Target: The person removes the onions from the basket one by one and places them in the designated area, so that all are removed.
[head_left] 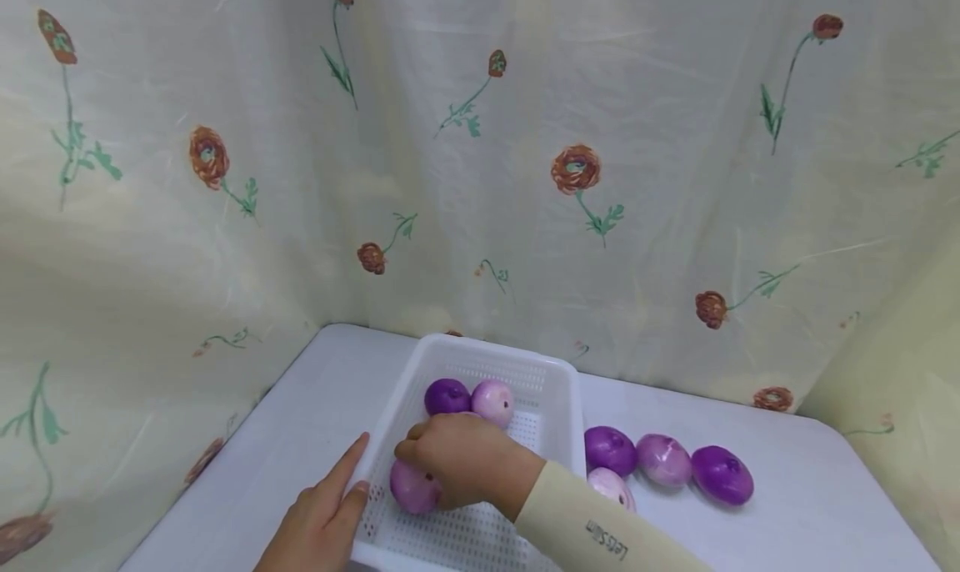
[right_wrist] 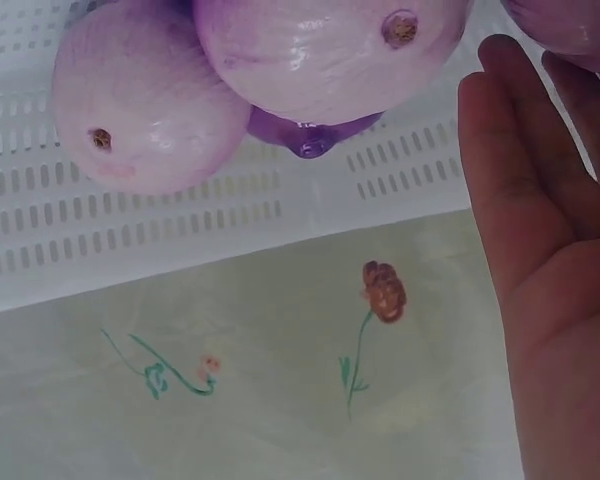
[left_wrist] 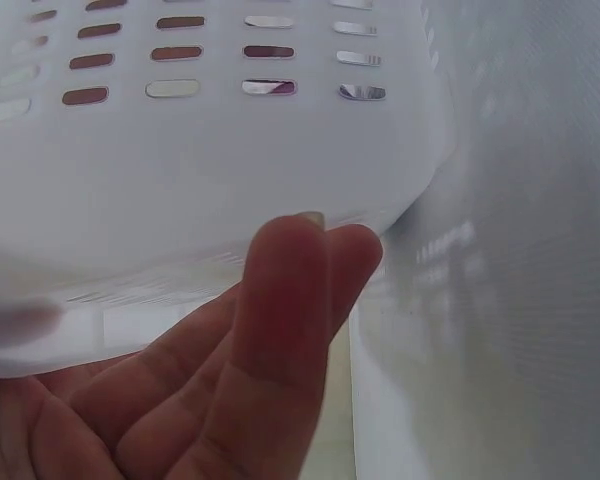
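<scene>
My left hand (head_left: 318, 509) rests against the left side of a white slotted plastic basket (head_left: 408, 380), index finger straight and thumb at the rim. In the left wrist view, fingers (left_wrist: 280, 310) lie close to the basket's outer wall. Over the basket reaches my right hand (head_left: 468, 455), its fingers at a purple onion (head_left: 415, 487). The right wrist view shows those fingers (right_wrist: 500, 150) fairly straight, tips right at the onion. Beyond the hand in the basket sit a dark purple onion (head_left: 447, 397) and a pale one (head_left: 492, 401), with another partly hidden behind the hand.
Right of the basket, several more onions (head_left: 664, 460) lie on the white table (head_left: 810, 505), one partly covered by my right sleeve (head_left: 600, 530). A flowered curtain (head_left: 465, 180) hangs around the table's back and sides.
</scene>
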{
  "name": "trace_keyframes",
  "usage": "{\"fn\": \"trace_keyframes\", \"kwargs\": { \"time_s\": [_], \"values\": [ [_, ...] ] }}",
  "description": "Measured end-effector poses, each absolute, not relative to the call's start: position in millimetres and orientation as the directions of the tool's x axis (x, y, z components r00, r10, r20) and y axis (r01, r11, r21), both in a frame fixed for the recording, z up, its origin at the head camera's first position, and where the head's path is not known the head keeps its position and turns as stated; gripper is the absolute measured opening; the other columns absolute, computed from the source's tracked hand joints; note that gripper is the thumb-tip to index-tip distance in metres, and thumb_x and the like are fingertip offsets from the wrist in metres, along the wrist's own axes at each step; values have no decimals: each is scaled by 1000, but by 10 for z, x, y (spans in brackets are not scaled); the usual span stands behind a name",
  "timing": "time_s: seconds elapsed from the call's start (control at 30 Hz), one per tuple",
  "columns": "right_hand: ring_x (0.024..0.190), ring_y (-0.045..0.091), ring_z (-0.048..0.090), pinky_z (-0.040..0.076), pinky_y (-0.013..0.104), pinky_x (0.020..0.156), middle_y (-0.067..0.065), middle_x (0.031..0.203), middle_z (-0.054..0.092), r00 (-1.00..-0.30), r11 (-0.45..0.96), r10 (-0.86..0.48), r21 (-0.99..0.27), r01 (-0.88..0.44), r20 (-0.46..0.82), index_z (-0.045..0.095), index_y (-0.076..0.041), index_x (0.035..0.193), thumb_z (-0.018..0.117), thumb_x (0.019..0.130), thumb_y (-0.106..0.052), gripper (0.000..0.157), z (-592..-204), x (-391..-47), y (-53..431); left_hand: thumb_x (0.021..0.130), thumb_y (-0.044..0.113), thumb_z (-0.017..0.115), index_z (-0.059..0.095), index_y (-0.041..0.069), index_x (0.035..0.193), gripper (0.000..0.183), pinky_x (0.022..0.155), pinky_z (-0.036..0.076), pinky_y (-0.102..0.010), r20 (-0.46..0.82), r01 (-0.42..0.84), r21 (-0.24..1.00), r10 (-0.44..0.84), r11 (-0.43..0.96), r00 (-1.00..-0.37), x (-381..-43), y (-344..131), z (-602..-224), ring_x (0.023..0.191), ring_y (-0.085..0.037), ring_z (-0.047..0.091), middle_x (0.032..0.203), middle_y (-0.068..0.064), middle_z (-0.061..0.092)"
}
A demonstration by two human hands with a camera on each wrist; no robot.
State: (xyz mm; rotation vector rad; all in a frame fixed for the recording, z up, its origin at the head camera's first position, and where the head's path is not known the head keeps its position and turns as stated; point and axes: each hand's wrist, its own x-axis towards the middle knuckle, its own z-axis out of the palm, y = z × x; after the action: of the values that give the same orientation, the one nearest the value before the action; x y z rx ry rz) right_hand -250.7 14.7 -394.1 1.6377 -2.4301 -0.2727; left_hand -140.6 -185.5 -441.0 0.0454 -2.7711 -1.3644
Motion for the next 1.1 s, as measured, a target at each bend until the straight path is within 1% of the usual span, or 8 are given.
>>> {"fn": "trace_keyframes", "kwargs": {
  "time_s": [0.2,0.43,0.57,0.73,0.8,1.0,1.1],
  "values": [
    [70,4,55,52,25,62,-12,86,60,-398,394,-916,281,-875,43,67,-27,105,96,67,-35,49,-3957,-2502,148,110,26,54,41,19,164,56,101,47,-59,59,17,795,-50,606,-997,-1396,-1842,-4428,98,-17,64,132,-15,69],
    [72,3,53,52,24,66,-13,87,58,-425,411,-905,258,-874,3,67,-28,107,98,64,-34,53,-3968,-2495,147,110,25,54,42,19,164,56,92,52,-55,50,11,816,-51,579,-997,-1394,-1816,-4471,87,-16,65,125,-15,72],
    [72,3,51,51,21,68,-12,87,57,-420,404,-907,246,-881,-12,68,-27,108,98,62,-33,56,-3978,-2488,160,110,25,54,42,18,164,56,93,52,-55,62,25,814,-43,580,-997,-1398,-1815,-4494,91,-17,65,129,-17,71],
    [73,3,51,49,19,68,-11,87,56,-405,392,-914,239,-888,-6,69,-25,109,98,61,-36,58,-3973,-2478,186,110,26,54,42,17,164,56,92,52,-56,75,35,804,-43,593,-996,-1396,-1825,-4498,91,-18,65,128,-18,71],
    [74,3,50,49,19,68,-11,88,55,-405,395,-914,228,-890,0,69,-25,110,98,60,-35,59,-3956,-2474,198,110,26,55,42,18,164,56,93,51,-57,73,30,803,-49,596,-996,-1395,-1821,-4490,92,-17,66,128,-17,71],
    [77,3,50,48,18,68,-11,92,55,-402,401,-915,170,-900,28,69,-23,115,98,63,-35,60,-3861,-2456,288,110,25,55,43,18,163,55,94,51,-57,90,47,799,-42,599,-995,-1401,-1822,-4470,94,-18,66,129,-17,71],
    [78,2,50,47,17,69,-11,96,57,-403,406,-914,124,-906,46,70,-22,119,98,64,-34,63,-3801,-2456,362,110,24,55,43,18,164,56,94,52,-57,76,35,805,-44,593,-996,-1399,-1814,-4456,95,-18,67,131,-17,70]
  ]
}}
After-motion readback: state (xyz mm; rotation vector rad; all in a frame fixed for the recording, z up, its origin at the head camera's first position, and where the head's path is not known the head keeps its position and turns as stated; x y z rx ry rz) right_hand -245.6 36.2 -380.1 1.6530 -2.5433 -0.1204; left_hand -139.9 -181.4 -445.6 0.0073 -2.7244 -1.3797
